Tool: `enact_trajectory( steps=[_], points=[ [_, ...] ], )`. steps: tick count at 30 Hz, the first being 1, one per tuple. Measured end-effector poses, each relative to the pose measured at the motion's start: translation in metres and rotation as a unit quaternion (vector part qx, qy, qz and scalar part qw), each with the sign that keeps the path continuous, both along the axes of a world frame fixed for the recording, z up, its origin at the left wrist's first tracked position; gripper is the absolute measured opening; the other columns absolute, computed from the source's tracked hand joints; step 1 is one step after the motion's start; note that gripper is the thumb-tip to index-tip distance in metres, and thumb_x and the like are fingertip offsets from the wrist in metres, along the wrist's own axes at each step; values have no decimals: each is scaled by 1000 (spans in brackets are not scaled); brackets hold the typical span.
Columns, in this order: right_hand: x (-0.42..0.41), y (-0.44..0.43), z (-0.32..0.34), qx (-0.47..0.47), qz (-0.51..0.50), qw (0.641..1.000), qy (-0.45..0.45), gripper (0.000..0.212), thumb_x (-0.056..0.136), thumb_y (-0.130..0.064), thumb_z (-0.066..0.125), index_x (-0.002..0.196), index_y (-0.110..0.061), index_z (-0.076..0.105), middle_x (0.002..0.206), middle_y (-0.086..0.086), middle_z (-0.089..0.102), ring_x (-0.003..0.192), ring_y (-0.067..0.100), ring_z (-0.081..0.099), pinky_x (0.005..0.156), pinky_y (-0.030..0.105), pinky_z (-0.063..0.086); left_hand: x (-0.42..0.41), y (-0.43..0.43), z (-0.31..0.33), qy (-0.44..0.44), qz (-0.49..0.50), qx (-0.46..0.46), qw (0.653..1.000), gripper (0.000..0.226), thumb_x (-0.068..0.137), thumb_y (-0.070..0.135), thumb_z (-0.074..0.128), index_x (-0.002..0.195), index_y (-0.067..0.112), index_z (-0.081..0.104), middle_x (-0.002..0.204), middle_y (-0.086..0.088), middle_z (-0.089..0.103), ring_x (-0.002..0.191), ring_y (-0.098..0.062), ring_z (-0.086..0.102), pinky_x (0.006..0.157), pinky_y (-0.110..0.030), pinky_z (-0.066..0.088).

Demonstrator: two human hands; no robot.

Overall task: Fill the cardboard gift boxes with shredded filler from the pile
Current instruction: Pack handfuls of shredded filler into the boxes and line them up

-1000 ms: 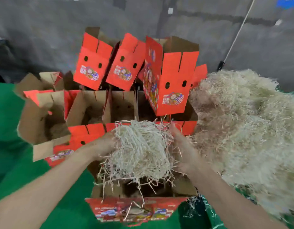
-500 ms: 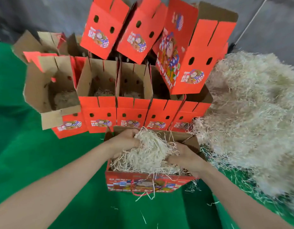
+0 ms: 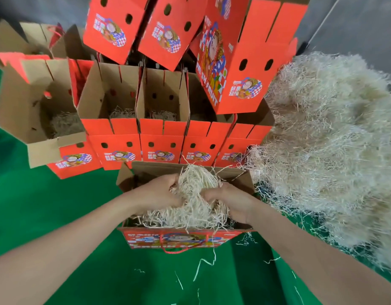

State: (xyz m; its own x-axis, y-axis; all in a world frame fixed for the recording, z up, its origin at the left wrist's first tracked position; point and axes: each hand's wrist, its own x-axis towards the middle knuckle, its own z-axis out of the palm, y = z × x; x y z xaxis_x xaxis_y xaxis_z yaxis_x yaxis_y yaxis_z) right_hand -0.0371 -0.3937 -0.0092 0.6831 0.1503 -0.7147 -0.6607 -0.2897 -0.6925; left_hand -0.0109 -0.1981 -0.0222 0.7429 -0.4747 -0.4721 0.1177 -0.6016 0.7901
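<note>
The work surface is a green cloth covering (image 3: 58,216), bounded at the rear by a grey background (image 3: 355,29).

**Task box.** An open red printed cardboard gift box (image 3: 185,237) stands on the cloth nearest the person. Its brown flaps are folded outward. A red cord handle (image 3: 174,252) hangs from its front face.

**Hands.** Both forearms reach forward into the box opening.
- The left hand (image 3: 159,192) is over the left half of the opening. Its fingers are curled into a wad of pale straw-coloured shredded filler (image 3: 194,208) and grip it.
- The right hand (image 3: 229,201) is over the right half. Its fingers are likewise curled into the same wad from the opposite side.

**Filler.** The wad sits inside the task box, rises above the rim between the two hands, and spills a few strands over the front edge. The large heaped pile of shredded filler (image 3: 333,139) lies on the cloth to the right, just beside the box. Loose strands (image 3: 203,267) lie scattered on the cloth in front of the box and at the foot of the pile.

**Other boxes.**
- A row of open red cardboard boxes (image 3: 162,133) stands directly behind the task box. Those whose floors are visible each hold a small amount of filler at the bottom.
- A box with brown flaps spread wide (image 3: 20,106) is at the left end of the row and also holds filler.
- Further red boxes with paired oval holes (image 3: 240,62) are stacked, tilted, above the row.
</note>
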Motion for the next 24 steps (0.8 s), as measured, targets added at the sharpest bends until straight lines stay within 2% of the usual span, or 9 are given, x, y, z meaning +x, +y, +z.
enact_trajectory(
  steps=[3,6,8,10,14,16,18,21,24],
  points=[
    [5,-14,-3,-11,-37,999,-25,85,76,-3,65,143,-6,12,128,7,46,119,25,41,110,47,15,8,11,1,-32,8,98,995,58,88,13,52,142,18,32,136,-3,44,96,-9,58,72,-14,40],
    [7,-30,-5,18,-75,996,-38,84,74,7,61,143,-8,16,142,10,30,127,26,35,108,43,24,11,23,2,-55,28,172,983,46,87,6,46,131,17,39,110,0,51,62,-9,53,52,-24,45],
    [7,-32,-4,53,-62,996,-40,62,75,3,61,131,-2,35,139,10,36,134,27,29,110,44,20,9,22,1,-65,32,175,982,51,86,3,45,134,18,37,113,-1,53,75,-15,60,55,-26,46],
    [8,-25,-2,103,-44,993,-23,27,73,-12,63,98,-5,56,120,9,57,120,24,50,105,44,33,8,17,-3,-55,29,136,989,54,86,5,48,137,20,36,123,4,52,97,-13,58,68,-22,47],
    [14,-12,0,177,-87,980,37,28,84,-22,53,106,-10,67,111,12,67,98,26,65,80,39,55,4,10,-1,116,58,27,991,68,76,33,68,131,14,32,104,14,43,92,-2,45,73,-19,41],
    [15,-5,0,154,-83,984,35,30,88,-24,54,114,-10,59,118,14,63,109,27,61,89,42,51,5,8,-1,167,77,-7,983,111,61,60,74,143,12,19,137,8,36,124,-12,37,100,-26,32],
    [12,5,0,94,-55,994,14,60,80,-32,65,132,-10,42,135,11,47,130,26,41,109,46,30,3,1,0,179,103,-36,978,133,42,76,65,146,12,14,154,2,17,140,-16,18,111,-35,17],
    [13,9,-6,14,-25,999,-29,89,81,-22,68,146,-7,9,148,8,26,137,26,23,112,43,13,4,-10,-4,163,169,-34,972,118,61,69,64,148,11,8,153,-7,21,137,-24,25,109,-39,22],
    [18,0,-7,-6,-20,999,-34,88,76,-12,72,142,-2,14,144,6,30,137,27,23,112,45,13,11,-6,-7,85,186,17,979,97,77,34,73,146,5,12,151,-12,22,134,-27,29,98,-31,29]
  ],
)
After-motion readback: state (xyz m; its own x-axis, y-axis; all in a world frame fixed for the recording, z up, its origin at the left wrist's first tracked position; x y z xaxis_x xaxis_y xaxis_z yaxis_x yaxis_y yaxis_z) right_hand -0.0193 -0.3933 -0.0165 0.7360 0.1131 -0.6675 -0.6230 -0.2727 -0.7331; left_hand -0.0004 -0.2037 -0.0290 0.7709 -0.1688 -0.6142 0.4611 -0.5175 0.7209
